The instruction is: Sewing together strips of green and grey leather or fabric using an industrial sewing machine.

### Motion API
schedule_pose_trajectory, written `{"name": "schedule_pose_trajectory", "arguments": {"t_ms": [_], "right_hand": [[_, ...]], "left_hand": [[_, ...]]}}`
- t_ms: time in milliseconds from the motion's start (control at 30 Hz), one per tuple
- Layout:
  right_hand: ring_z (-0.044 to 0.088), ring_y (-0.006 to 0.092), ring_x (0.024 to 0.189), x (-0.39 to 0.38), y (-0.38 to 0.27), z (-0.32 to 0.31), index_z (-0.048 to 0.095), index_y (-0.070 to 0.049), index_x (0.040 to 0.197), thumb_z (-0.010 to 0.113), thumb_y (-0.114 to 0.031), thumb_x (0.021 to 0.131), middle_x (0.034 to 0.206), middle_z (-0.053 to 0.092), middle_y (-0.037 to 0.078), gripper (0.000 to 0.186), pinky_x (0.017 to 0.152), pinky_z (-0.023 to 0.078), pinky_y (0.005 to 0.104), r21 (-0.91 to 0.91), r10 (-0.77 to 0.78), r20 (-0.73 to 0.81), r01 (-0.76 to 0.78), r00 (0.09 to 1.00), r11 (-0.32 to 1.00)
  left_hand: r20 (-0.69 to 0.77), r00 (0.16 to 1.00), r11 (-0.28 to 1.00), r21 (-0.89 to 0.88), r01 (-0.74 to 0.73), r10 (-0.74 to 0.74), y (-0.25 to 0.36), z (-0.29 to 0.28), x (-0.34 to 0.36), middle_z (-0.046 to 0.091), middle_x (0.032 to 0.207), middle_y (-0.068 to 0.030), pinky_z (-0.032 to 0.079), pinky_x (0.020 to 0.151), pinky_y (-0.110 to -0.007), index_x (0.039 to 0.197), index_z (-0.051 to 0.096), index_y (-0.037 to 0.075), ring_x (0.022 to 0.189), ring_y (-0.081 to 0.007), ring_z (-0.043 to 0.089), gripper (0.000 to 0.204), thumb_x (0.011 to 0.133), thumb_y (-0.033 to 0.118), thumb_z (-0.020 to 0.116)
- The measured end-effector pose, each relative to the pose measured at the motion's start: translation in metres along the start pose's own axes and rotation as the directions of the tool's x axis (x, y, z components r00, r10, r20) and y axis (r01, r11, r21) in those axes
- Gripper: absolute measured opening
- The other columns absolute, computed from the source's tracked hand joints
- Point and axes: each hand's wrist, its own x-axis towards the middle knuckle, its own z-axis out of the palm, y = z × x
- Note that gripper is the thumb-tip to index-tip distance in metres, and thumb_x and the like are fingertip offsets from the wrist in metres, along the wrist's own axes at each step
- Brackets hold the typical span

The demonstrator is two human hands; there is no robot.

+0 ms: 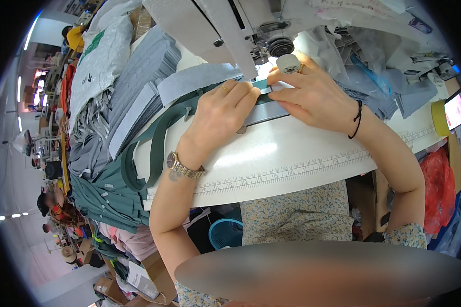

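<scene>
A sewing machine (210, 30) stands over the white work table. Close under its needle area, my left hand (223, 112) is closed, fingertips pinched on a long dark green fabric strip (159, 146). The strip runs left from there and loops over the table edge. At the same spot my right hand (317, 97) is closed, thumb and fingers pressed on a small light blue and white piece (263, 86) lying on the strip. My fingers partly hide where the two meet. A strip of pale grey fabric (194, 82) lies just behind my left hand.
Stacks of grey cut fabric (148, 71) and a green garment (110, 197) lie at left, below a white plastic sack (107, 56). Printed ruler marks (271, 174) follow the table's front edge. Clear bags and grey pieces (379, 77) lie right; a red bag (438, 189) hangs beyond my right arm.
</scene>
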Motion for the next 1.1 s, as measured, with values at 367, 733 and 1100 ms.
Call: {"name": "schedule_pose_trajectory", "arguments": {"t_ms": [367, 733, 1100], "right_hand": [[0.065, 0.0236, 0.099, 0.000, -0.001, -0.001, 0.073, -0.005, 0.101, 0.070, -0.007, 0.084, 0.118, 0.068, 0.005, 0.017, 0.105, 0.041, 0.0453, 0.002, 0.000, 0.062, -0.001, 0.998, 1.000], [0.059, 0.0195, 0.108, 0.004, -0.006, 0.000, 0.073, -0.006, 0.102, 0.069, -0.008, 0.083, 0.104, 0.064, 0.002, 0.019, 0.110, 0.037, 0.0463, -0.028, 0.016, 0.023, -0.015, 1.000, 0.999], [0.060, 0.0220, 0.100, -0.001, -0.005, 0.003, 0.069, -0.002, 0.098, 0.067, -0.005, 0.082, 0.098, 0.060, 0.004, 0.016, 0.109, 0.038, 0.0471, -0.087, -0.045, -0.009, 0.044, 0.999, 0.995]], "left_hand": [[0.055, 0.998, 1.000, 0.007, 0.014, -0.014, 0.000, 0.000, 0.000, 0.063, 0.097, -0.0081, 0.058, 0.072, -0.030, 0.102, 0.065, 0.000, 0.090, -0.0223, 0.065, 0.034, 0.069, 0.005, 0.070], [0.103, 0.995, 0.995, 0.101, -0.007, -0.003, 0.004, -0.004, 0.000, 0.064, 0.103, -0.0065, 0.058, 0.070, -0.030, 0.105, 0.066, 0.003, 0.089, -0.0204, 0.065, 0.030, 0.075, 0.004, 0.067], [-0.039, 0.998, 0.988, 0.150, -0.042, 0.049, 0.002, -0.017, -0.008, 0.065, 0.105, -0.0078, 0.056, 0.076, -0.034, 0.103, 0.066, 0.003, 0.095, -0.0241, 0.064, 0.028, 0.076, 0.008, 0.071]]}}
